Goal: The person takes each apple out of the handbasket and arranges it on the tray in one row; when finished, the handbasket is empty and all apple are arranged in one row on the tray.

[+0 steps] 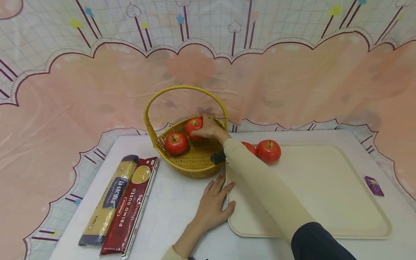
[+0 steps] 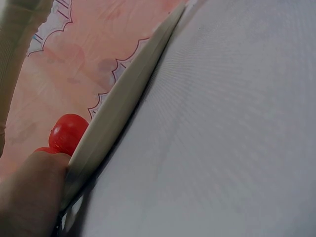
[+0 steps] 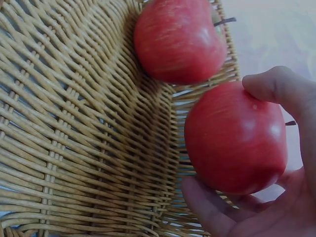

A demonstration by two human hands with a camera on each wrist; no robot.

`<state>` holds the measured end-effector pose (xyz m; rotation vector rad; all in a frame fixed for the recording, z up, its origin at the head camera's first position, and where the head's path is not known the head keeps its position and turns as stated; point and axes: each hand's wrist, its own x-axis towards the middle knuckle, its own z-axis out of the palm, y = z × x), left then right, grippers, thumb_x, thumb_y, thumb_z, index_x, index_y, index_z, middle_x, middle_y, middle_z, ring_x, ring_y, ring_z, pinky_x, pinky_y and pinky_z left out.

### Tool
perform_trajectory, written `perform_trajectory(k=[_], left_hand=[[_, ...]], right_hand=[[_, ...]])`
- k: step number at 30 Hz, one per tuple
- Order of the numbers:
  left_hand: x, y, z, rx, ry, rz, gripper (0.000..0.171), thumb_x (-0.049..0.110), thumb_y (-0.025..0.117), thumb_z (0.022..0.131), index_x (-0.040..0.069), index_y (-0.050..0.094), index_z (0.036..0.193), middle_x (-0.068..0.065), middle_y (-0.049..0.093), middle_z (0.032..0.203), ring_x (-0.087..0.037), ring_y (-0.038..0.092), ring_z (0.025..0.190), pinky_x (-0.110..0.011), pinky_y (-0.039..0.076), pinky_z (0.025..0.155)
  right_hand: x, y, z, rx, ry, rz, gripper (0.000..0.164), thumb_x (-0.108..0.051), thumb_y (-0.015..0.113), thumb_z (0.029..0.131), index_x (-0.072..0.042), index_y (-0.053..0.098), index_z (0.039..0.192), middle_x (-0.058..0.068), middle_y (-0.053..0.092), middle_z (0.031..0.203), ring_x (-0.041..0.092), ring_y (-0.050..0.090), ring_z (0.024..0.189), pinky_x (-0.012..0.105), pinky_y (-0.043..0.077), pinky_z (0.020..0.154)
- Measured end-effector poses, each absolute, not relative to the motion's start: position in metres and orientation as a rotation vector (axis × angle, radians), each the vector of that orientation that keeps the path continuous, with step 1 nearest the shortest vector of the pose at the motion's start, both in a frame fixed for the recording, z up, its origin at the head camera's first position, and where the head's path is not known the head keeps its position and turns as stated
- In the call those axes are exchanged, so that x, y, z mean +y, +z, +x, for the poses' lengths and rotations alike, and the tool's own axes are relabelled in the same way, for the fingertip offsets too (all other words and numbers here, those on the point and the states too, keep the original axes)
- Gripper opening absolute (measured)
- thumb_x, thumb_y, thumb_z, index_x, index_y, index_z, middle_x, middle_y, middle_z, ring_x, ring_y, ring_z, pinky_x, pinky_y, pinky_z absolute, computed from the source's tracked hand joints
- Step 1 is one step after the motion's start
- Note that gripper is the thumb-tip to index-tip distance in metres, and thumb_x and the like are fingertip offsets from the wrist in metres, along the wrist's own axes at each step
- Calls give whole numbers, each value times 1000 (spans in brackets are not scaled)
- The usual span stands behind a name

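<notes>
My right hand (image 1: 210, 129) reaches into the wicker basket (image 1: 198, 172) and grips a red apple (image 3: 236, 138) between thumb and curled fingers. A second apple (image 1: 176, 143) lies beside it in the basket, at the left. In the right wrist view the two apples nearly touch. My left hand (image 1: 214, 204) rests flat with fingers spread, on the table at the left edge of the beige tray (image 1: 325, 187). Two more apples stand on the tray's far left corner: one apple (image 1: 269, 151) in full view, the other (image 1: 249, 147) partly hidden by my right sleeve.
Left of the basket lie two spaghetti packs, a yellow one (image 1: 108, 202) and a red one (image 1: 131, 207). A small purple packet (image 1: 374, 186) sits past the tray's right edge. The basket's tall handle (image 1: 182, 87) arches above my right hand. A patterned cloth (image 1: 292, 83) hangs behind the table.
</notes>
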<state>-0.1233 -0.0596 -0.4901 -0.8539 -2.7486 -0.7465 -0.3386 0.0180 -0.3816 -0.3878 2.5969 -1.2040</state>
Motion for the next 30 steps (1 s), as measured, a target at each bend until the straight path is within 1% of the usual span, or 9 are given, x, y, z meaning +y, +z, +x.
perform_trajectory(k=[3,9,15,21,30], left_hand=[[-59,-491,-123,-2751,-752,-860,53,37,54,88,18,49,137,-12,36,151,-27,30,142,-46,23,116],[-59,-491,-123,-2744,-747,-863,54,37,54,87,18,49,138,-13,37,150,-27,31,142,-46,24,116],[-59,-491,-124,-2736,-733,-865,54,37,54,88,18,49,138,-13,37,150,-27,31,142,-47,24,115],[-60,-492,-124,-2743,-728,-851,54,37,54,87,19,49,137,-13,38,150,-25,30,142,-46,24,116],[-61,-490,-124,-2746,-735,-858,53,37,54,88,18,50,137,-14,37,150,-26,30,142,-47,25,115]], right_hand=[[20,-380,-336,2609,-1205,-395,102,-35,70,79,-22,1,153,15,21,154,33,26,141,47,35,110],[22,-375,-331,2630,-1195,-404,101,-37,71,77,-20,4,152,19,24,149,34,37,133,46,41,105],[23,-372,-326,2661,-1198,-421,93,-41,71,76,-21,16,149,20,24,145,34,45,123,46,45,100],[24,-371,-321,2675,-1201,-463,93,-44,71,76,-21,17,149,19,22,145,33,48,120,47,46,99],[29,-367,-312,2687,-1252,-516,84,-40,71,77,-21,26,146,17,30,138,32,52,116,47,48,97]])
